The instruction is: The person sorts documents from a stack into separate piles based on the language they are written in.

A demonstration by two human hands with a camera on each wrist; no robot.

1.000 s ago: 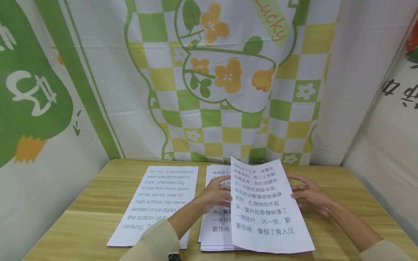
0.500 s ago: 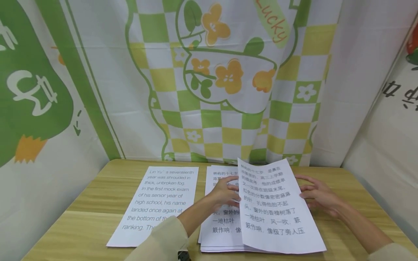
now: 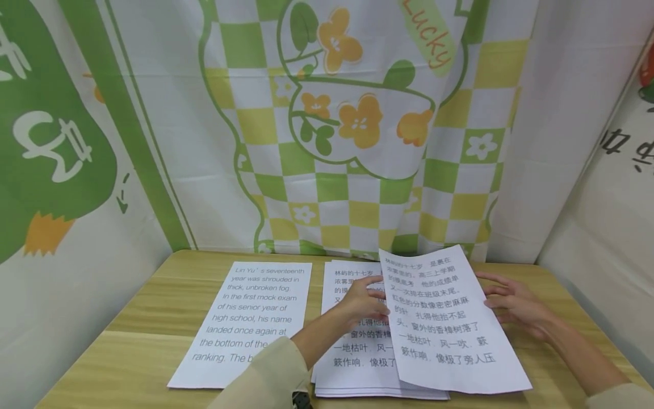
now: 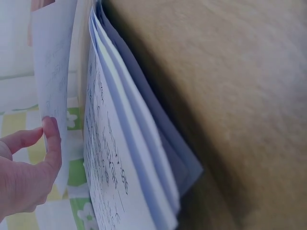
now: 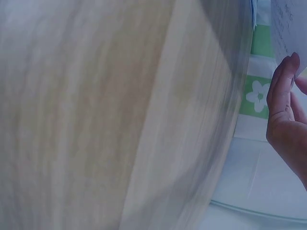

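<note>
A: Grip state?
B: Pinching, both sides. My left hand (image 3: 364, 300) has the left long edge between thumb and finger; my right hand (image 3: 523, 309) has the right long edge.
A: Edge of what?
B: One white sheet of Chinese text (image 3: 439, 318), printed side up toward me.
A: Which way does it point?
B: Long axis runs away from me; first line at the far end, characters upright to me. It slants: far end to the left, near end to the right. Far edge slightly curved.
A: Where is it?
B: Over the right part of a paper stack (image 3: 368, 363) with the same print, sticking out past its right side. Can't tell if the near edge touches.
A: Further out?
B: English-text sheet (image 3: 240, 329) left of the stack, apart from it, partly behind my left sleeve (image 3: 276, 369). Wood-grain table (image 3: 128, 341) underneath, checkered curtain (image 3: 332, 193) behind.
</note>
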